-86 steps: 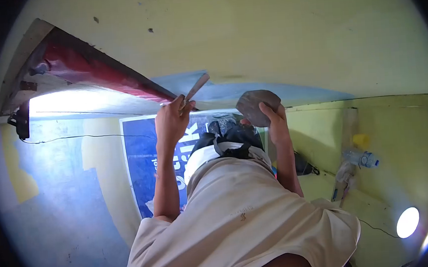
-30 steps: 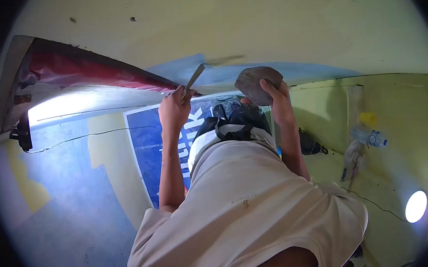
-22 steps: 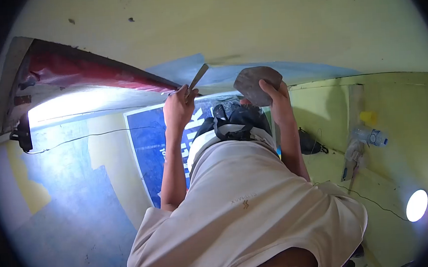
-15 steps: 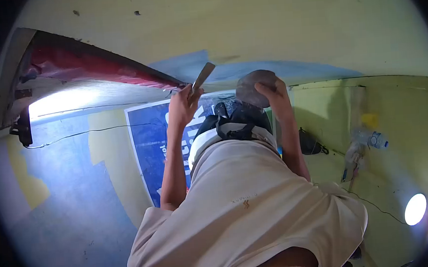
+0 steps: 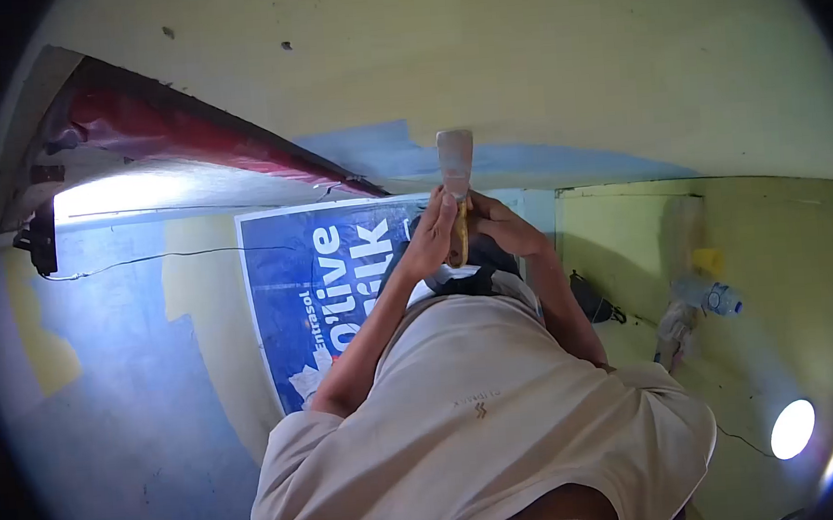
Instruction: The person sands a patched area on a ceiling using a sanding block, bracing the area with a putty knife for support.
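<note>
In front of my waist, a putty knife [image 5: 455, 161] points up, with its flat pale blade toward the wall. My left hand [image 5: 429, 238] is closed around its yellow-brown handle [image 5: 461, 245], the thumb lying along it near the blade. From the other side, my right hand [image 5: 509, 225] presses its curled fingers against the handle. Both hands touch the tool, and some fingers are hidden behind it. The round brownish sheet seen earlier in my right hand cannot be made out now.
Beyond the hands rises a yellowish wall [image 5: 538, 68] with a blue painted band. A blue poster [image 5: 278, 279] lies left. A red-covered ledge [image 5: 165, 118] juts out upper left. At right are a plastic bottle [image 5: 721, 299], a dark bag [image 5: 593, 298] and a bright lamp [image 5: 792, 429].
My hands have come together at the middle. The putty knife has moved right and turned upright. My right hand has moved left onto its handle, and the round sheet has gone from sight.
</note>
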### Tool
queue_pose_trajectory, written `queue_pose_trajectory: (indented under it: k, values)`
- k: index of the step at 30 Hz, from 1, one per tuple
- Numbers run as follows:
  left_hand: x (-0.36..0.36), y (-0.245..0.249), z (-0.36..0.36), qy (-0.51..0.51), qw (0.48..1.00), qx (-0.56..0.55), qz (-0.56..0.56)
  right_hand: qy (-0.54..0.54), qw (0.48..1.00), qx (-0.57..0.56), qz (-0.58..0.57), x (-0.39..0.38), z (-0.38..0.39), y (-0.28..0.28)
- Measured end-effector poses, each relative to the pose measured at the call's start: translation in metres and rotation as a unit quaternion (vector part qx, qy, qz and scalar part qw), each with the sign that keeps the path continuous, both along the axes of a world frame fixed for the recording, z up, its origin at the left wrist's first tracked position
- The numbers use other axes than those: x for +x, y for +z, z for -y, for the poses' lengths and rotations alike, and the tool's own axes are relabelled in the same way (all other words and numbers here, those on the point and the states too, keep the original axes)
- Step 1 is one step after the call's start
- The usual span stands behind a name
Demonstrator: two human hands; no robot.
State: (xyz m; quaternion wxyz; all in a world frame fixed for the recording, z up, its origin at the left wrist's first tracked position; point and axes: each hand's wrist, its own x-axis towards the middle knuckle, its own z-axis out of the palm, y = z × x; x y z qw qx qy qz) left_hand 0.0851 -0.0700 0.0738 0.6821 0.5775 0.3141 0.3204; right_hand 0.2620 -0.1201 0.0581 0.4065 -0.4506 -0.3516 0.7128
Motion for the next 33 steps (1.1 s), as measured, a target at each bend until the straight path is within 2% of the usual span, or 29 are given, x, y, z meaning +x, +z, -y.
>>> queue_pose_trajectory:
  k: [2,3,4,6,8,9,11,12,14,18,20,22,23,26,27,29,31,32,33]
  values:
    - [0.007,-0.002,-0.001,0.02,0.997,0.059,-0.036,-0.003,0.996,-0.041,-0.076,0.008,0.001,-0.006]
    - [0.008,-0.003,-0.001,0.018,0.994,0.088,-0.058,-0.007,0.998,-0.015,-0.057,0.003,0.0,-0.001]
    - [0.009,-0.006,0.0,0.017,0.99,0.114,-0.081,-0.002,1.0,0.011,-0.001,-0.002,-0.002,0.005]
    - [0.004,-0.016,-0.001,0.005,0.993,0.059,-0.107,0.009,0.992,0.064,0.109,-0.006,-0.007,0.014]
    - [0.001,-0.009,0.0,0.012,0.993,0.022,-0.118,0.037,0.983,0.058,0.171,-0.002,-0.01,0.012]
    - [-0.001,-0.003,-0.002,0.002,0.989,0.069,-0.132,0.064,0.971,0.066,0.221,0.002,-0.016,0.019]
    - [0.0,-0.004,0.001,0.011,0.992,0.067,-0.109,0.101,0.928,0.093,0.346,0.006,-0.024,0.016]
    - [0.0,-0.005,0.005,0.016,0.993,0.064,-0.098,0.071,0.939,0.122,0.314,0.004,-0.025,0.013]
    - [-0.005,-0.007,0.005,0.022,0.996,-0.021,-0.083,0.01,0.952,0.179,0.247,-0.007,-0.027,0.01]
    - [-0.008,-0.003,0.006,0.07,0.985,-0.158,-0.029,0.049,0.969,0.117,0.214,-0.013,-0.027,0.011]
    - [-0.011,-0.01,0.0,0.068,0.993,-0.075,-0.054,0.043,0.971,0.143,0.186,-0.013,-0.031,0.011]
    - [-0.019,-0.025,-0.007,0.033,0.992,-0.071,-0.103,0.003,0.982,0.139,0.129,-0.017,-0.029,-0.002]
    - [-0.023,-0.032,-0.007,0.016,0.989,-0.071,-0.128,-0.014,0.991,0.099,0.091,-0.019,-0.026,0.0]
    - [-0.032,-0.017,-0.008,0.048,0.989,-0.1,-0.103,-0.056,0.983,0.099,0.145,-0.023,-0.023,-0.022]
    - [-0.037,-0.02,-0.008,0.066,0.991,-0.098,-0.069,-0.079,0.982,0.111,0.13,-0.027,-0.023,-0.025]
    - [-0.052,-0.024,-0.006,0.087,0.989,-0.094,-0.077,-0.124,0.978,0.136,0.101,-0.032,-0.025,-0.029]
    - [-0.068,-0.024,-0.007,0.125,0.985,-0.079,-0.085,-0.07,0.947,0.245,0.197,-0.023,-0.035,-0.049]
    - [-0.082,-0.032,-0.008,0.126,0.978,-0.154,-0.063,-0.081,0.952,0.242,0.167,-0.025,-0.036,-0.062]
    - [-0.088,-0.029,-0.009,0.158,0.971,-0.163,-0.074,-0.092,0.957,0.239,0.138,-0.029,-0.039,-0.069]
